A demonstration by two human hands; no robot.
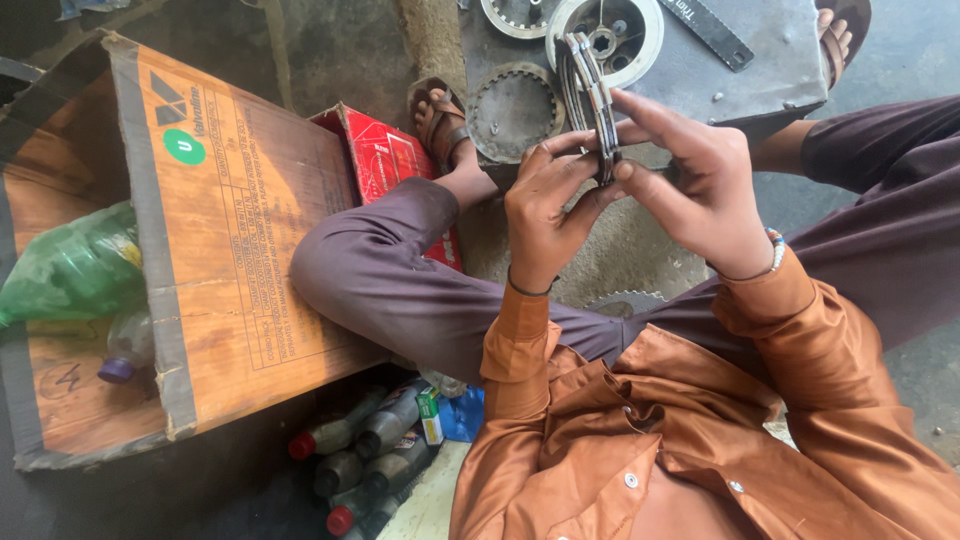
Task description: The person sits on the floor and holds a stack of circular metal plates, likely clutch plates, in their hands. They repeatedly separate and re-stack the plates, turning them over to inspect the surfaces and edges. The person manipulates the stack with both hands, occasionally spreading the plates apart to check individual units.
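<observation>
A stack of thin metal ring plates [590, 90] stands on edge in front of me, gripped from both sides. My left hand [545, 215] pinches its lower left edge with thumb and fingers. My right hand [700, 180] holds its right side, fingertips laid across the rim. On the grey metal slab [770, 60] beyond lie a toothed round disc [512, 110] and a white drum-shaped hub [612, 30]. I sit with knees bent, in brown sleeves and dark purple trousers.
A large open cardboard box [230, 230] lies at left with a green plastic bag [75, 265] and a bottle inside. A red carton [385, 155] sits by my sandalled foot. Several dark bottles [375, 450] lie below. A flat black bar [712, 30] rests on the slab.
</observation>
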